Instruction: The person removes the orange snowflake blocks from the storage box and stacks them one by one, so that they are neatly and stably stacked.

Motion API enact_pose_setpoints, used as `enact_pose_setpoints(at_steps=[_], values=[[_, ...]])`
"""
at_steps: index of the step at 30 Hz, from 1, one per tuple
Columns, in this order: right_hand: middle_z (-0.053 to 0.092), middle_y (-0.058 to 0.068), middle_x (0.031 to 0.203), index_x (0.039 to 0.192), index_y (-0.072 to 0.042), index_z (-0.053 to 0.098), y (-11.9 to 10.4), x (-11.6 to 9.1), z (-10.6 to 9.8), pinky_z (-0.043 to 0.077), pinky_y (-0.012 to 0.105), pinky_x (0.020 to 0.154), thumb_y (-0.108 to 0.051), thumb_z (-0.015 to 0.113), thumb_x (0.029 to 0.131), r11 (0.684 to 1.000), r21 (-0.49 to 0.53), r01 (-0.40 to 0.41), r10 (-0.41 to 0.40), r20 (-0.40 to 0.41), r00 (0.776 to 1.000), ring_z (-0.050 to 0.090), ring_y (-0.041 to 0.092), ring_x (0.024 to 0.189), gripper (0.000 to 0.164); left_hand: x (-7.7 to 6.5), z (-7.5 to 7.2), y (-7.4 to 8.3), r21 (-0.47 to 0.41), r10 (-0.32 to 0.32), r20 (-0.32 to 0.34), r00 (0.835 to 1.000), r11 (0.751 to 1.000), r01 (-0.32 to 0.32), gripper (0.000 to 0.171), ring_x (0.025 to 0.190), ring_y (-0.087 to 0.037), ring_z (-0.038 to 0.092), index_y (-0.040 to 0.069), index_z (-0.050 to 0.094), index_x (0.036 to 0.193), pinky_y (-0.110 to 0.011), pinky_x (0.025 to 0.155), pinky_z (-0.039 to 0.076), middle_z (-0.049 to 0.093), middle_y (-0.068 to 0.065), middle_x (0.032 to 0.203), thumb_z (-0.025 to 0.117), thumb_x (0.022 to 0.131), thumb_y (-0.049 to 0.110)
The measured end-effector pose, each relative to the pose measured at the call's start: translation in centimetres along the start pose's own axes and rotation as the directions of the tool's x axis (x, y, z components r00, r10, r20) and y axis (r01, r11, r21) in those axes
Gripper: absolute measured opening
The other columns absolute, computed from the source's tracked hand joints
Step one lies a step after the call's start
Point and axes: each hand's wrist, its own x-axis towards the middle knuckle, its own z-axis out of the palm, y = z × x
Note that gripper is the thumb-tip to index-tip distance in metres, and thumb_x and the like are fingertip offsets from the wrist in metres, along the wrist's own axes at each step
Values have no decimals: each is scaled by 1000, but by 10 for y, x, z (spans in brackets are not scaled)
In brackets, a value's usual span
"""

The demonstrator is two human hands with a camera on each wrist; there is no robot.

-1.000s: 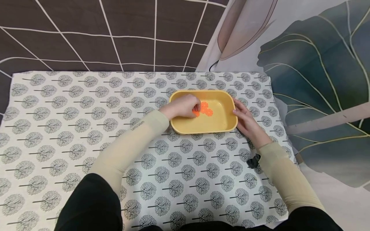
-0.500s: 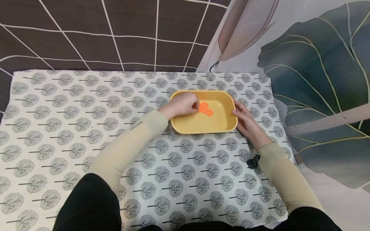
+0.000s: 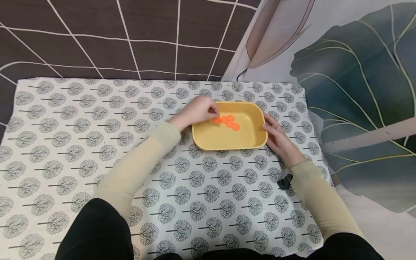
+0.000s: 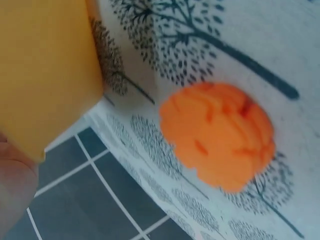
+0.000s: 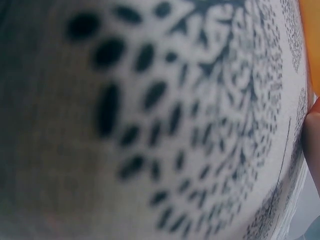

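Note:
A yellow tray [image 3: 229, 144] lies on the patterned cloth. Inside it, several orange flower-shaped pieces [image 3: 229, 122] form an uneven row. My left hand [image 3: 198, 109] is at the tray's far left corner, with curled fingertips beside the leftmost orange piece; whether they pinch it is hidden. In the left wrist view a stack of orange flower-shaped pieces [image 4: 217, 137] sits on the cloth outside the tray wall [image 4: 47, 70]. From the head that stack is hidden by my left arm. My right hand [image 3: 277, 137] grips the tray's right rim, thumb at the edge and fingers outside.
White cloth with printed trees [image 3: 97, 144] covers the table. A small black object [image 3: 285, 181] sits by my right wrist. Beyond the far edge hangs dark gridded fabric [image 3: 149, 47], and leaf-patterned fabric [image 3: 351, 90] is on the right.
My left hand has moved up and left from inside the tray to its far left corner, uncovering more orange pieces. My right hand and the tray stay put.

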Motion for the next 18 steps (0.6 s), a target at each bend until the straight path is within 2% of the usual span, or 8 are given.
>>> enact_pose_setpoints(at_steps=[2,9,14,18], values=[[53,-5,152,155,-14,46,0,0,0,51,22,113,4,43,110,1000,0,2,-2,3,1000,58,12,133,49,-3,-4,-2,-28,-9,-16,1000,1000,8,9,100,-23,73,5,82,102,-31,96,60,81,-11,105,76,97,10],[54,-2,151,150,-14,52,1,1,-1,53,23,112,5,42,109,1000,19,12,-12,13,1000,59,13,131,46,-19,-23,-9,-147,-101,-81,992,985,88,11,95,-23,75,3,81,104,-26,84,63,81,-14,106,80,94,7],[55,-1,149,145,-16,56,2,2,0,54,23,111,6,41,109,1000,19,14,-14,10,1000,60,13,130,45,-34,-37,-15,-210,-127,-108,986,972,102,9,86,-19,76,2,82,100,-20,76,63,82,-16,104,82,92,5],[57,-2,148,144,-16,57,2,2,0,53,22,111,6,43,109,999,42,9,-9,6,1000,60,13,130,44,-50,-47,-19,-272,-174,-89,981,952,144,9,83,-22,77,1,82,100,-30,78,67,81,-18,102,81,92,3]])
